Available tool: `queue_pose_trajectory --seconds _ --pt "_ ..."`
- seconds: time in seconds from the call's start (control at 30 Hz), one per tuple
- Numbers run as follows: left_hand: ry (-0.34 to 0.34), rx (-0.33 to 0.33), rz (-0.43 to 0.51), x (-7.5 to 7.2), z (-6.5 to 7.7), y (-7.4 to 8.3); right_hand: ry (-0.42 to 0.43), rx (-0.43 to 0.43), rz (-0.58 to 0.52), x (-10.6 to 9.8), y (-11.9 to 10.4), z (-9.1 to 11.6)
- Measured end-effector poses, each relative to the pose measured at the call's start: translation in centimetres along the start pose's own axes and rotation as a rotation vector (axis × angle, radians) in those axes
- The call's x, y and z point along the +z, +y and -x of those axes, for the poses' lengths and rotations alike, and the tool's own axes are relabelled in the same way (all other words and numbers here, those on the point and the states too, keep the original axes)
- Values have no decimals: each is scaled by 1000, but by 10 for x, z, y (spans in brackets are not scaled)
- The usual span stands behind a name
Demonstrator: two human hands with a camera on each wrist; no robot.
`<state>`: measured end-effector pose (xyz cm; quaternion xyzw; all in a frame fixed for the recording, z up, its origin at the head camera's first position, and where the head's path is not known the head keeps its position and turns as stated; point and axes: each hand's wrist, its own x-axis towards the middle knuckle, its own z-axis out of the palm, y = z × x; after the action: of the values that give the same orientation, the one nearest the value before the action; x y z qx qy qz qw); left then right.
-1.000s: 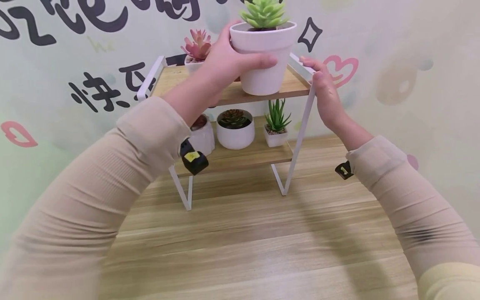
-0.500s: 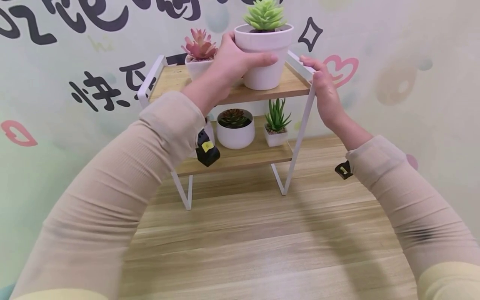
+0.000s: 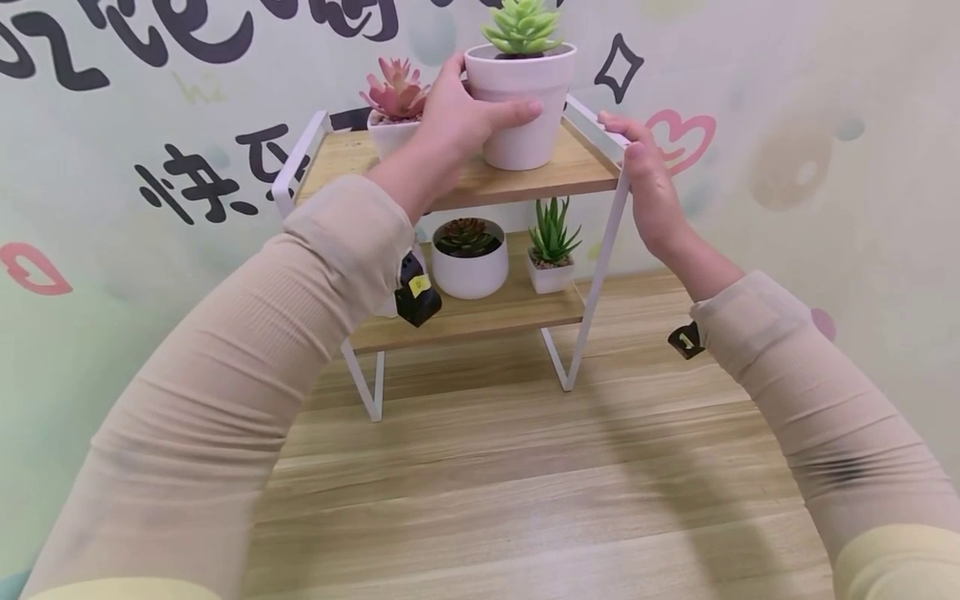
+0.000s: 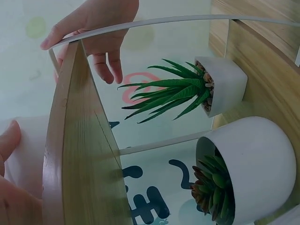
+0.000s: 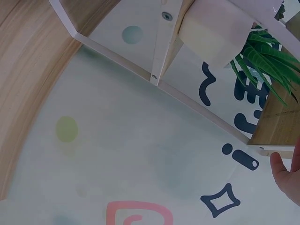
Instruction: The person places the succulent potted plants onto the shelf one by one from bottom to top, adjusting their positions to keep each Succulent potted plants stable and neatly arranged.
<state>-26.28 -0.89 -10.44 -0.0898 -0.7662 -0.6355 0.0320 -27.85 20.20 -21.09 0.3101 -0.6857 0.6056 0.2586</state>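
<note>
A white flowerpot (image 3: 521, 108) with a green artificial succulent (image 3: 521, 29) stands upright over the right part of the upper shelf (image 3: 577, 162). My left hand (image 3: 457, 125) grips the pot from its left side, thumb across the front; its other fingers are mostly hidden behind. In the left wrist view the hand (image 4: 16, 183) is only partly seen beside the blurred pot (image 4: 30, 150). My right hand (image 3: 652, 187) holds the front right corner of the white metal frame (image 3: 611, 229), thumb at the front. Left of the pot sits a pink succulent (image 3: 396, 90) in a white pot, partly covered by my left hand.
On the lower shelf (image 3: 480, 329) stand a round white pot (image 3: 470, 271) with a dark succulent and a small square pot (image 3: 551, 277) with a spiky green plant. A further white pot is mostly hidden by my left wrist. Behind rises a printed wall (image 3: 787, 167); below lies a wood-grain tabletop (image 3: 525, 483).
My left hand has moved the flowerpot back and slightly left over the upper shelf, away from its front edge. My right hand has stayed at the frame corner.
</note>
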Motion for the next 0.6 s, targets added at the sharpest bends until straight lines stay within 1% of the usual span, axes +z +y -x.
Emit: queue_pose_trajectory --seconds 0.17,0.37,0.6 --pt "27 -3 -16 1 -2 -1 2 -3 -1 1 0 1" --pt "57 10 5 0 -2 -6 -1 -2 -1 2 0 1" --pt "68 13 -5 0 0 -8 -2 -5 -4 2 -1 1"
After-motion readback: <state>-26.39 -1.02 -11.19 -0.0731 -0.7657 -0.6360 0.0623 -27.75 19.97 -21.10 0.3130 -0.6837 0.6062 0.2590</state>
